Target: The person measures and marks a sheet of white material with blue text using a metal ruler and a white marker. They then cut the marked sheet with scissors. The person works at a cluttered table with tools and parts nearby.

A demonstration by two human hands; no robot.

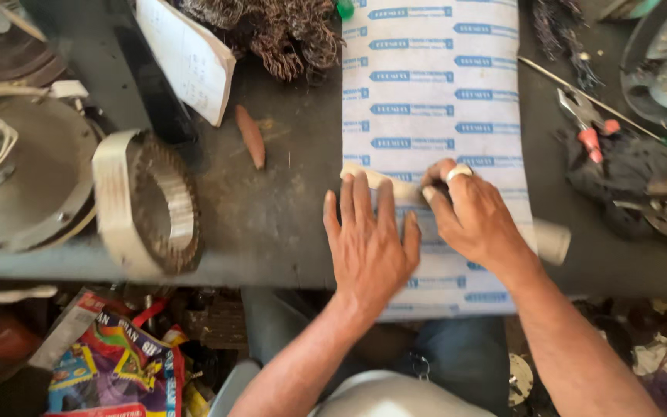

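Hands on a sheet at the bench's right half.

A long printed sheet [434, 100] lies on the workbench [279, 216], running from the far edge to overhang the near edge. The left hand [368, 247] rests flat on the sheet's left border; the right hand [472, 220] lies just right of it, on the sheet, and a small strip [380, 180] sits under the fingertips of both. Left of the sheet lies a small tapered piece [251, 136], and further left a ring-shaped stator core [165, 205] stands at the near edge beside a round motor housing [28, 174]. Tangled wire [272, 31] lies at the far side. Pliers [592, 127] lie right of the sheet.
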